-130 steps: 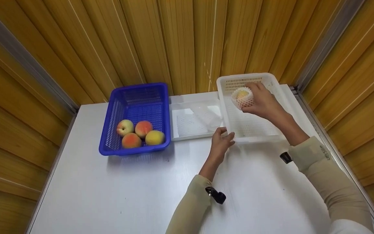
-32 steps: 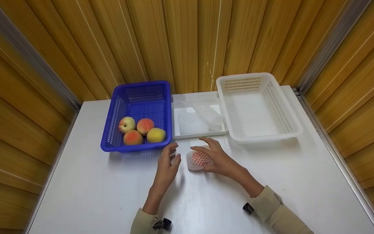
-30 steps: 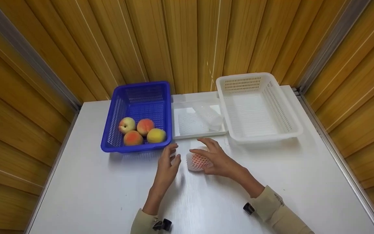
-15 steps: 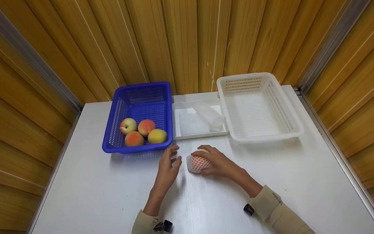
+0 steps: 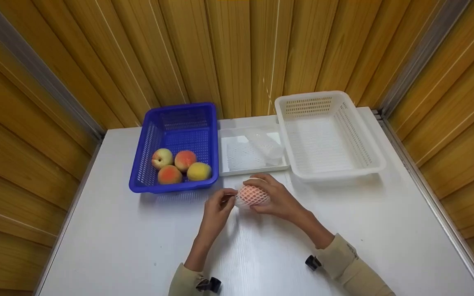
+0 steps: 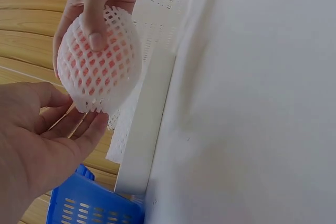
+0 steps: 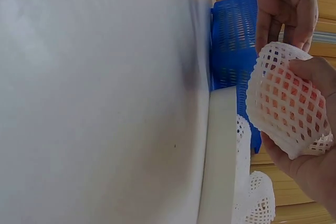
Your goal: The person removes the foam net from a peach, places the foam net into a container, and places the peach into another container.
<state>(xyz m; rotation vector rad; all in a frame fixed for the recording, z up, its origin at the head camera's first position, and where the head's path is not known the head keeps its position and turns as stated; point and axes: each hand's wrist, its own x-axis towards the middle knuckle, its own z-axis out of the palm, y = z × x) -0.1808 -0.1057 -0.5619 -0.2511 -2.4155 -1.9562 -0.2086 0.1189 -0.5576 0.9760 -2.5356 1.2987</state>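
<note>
A reddish peach (image 5: 252, 195) sits inside a white foam fruit net (image 6: 100, 72), above the middle of the table. My right hand (image 5: 280, 200) grips the netted peach from the right, thumb on the near side and fingers over the far side. From the left, my left hand (image 5: 217, 210) pinches the net's loose end with thumb and fingertips, as the left wrist view shows. Part of the peach is hidden by the right hand. In the right wrist view the net (image 7: 286, 100) spreads wide past the fruit toward the left fingers.
A blue basket (image 5: 175, 189) at the left holds several bare peaches (image 5: 169, 174). Beside it stands a shallow white tray (image 5: 253, 172) with foam nets (image 5: 265, 146) in it. The white basket (image 5: 335, 176) is at the right. Wooden panels (image 5: 241, 53) enclose the table (image 5: 109, 230).
The right hand brought the netted peach from the white basket to the table's middle, then lifted and turned it slightly. The left hand left that basket's edge and now pinches the net's end.
</note>
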